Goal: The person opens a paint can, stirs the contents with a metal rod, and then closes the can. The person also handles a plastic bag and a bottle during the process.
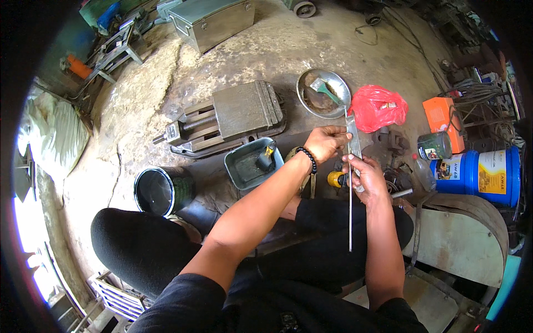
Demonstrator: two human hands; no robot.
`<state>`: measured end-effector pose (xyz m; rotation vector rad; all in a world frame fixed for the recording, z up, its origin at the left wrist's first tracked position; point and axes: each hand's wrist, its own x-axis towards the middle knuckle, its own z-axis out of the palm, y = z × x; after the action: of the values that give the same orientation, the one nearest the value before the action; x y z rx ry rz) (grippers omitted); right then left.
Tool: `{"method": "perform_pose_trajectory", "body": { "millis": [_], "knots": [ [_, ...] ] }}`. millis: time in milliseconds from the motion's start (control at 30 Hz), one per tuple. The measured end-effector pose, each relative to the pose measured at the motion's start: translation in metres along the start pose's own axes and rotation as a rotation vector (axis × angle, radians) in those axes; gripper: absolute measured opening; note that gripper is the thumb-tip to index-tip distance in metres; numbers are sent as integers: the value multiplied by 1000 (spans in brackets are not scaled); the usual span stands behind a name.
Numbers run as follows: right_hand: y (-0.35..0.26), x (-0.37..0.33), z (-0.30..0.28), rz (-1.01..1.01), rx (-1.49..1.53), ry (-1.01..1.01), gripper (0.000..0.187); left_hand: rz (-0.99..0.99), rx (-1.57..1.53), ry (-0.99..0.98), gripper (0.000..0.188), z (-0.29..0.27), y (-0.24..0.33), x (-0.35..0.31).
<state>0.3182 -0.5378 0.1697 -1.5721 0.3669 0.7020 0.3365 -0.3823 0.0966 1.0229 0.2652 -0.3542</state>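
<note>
In front of me, my left hand [328,143] pinches the upper left edge of a flat silver metal strip [354,145]. My right hand [367,176] is closed round the strip's lower part. Beside the strip a thin straight metal rod [350,222] runs down past my right fingertips toward my lap; whether the two are joined I cannot tell. Just beyond the strip's far end sits a round metal bowl [300,95] with a green-handled paintbrush [327,90] in it. Right of the bowl lies a red plastic bag [379,111]. Below my hands a yellow-and-black object [335,178] is partly hidden.
A machine vise [244,114] lies at centre left. Nearer are a grey tub [236,169] holding a dark-bristled brush [266,157] and a black bucket [154,191]. To the right stand blue pails [471,173], an orange box [442,119] and a chair [458,233]. A metal chest [214,22] is farther off.
</note>
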Motion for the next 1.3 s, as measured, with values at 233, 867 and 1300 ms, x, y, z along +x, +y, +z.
{"method": "perform_pose_trajectory", "body": {
  "millis": [233, 867, 1300],
  "knots": [
    [10, 2, 5, -2, 75, -38, 29, -40, -332, -66, 22, -18, -6, -2],
    [25, 7, 25, -433, -810, 374, 14, 200, 1097, 451, 32, -9, 28, 42],
    [22, 13, 7, -344, -337, 182, 16, 153, 485, 305, 33, -49, 14, 65]
  ]
}}
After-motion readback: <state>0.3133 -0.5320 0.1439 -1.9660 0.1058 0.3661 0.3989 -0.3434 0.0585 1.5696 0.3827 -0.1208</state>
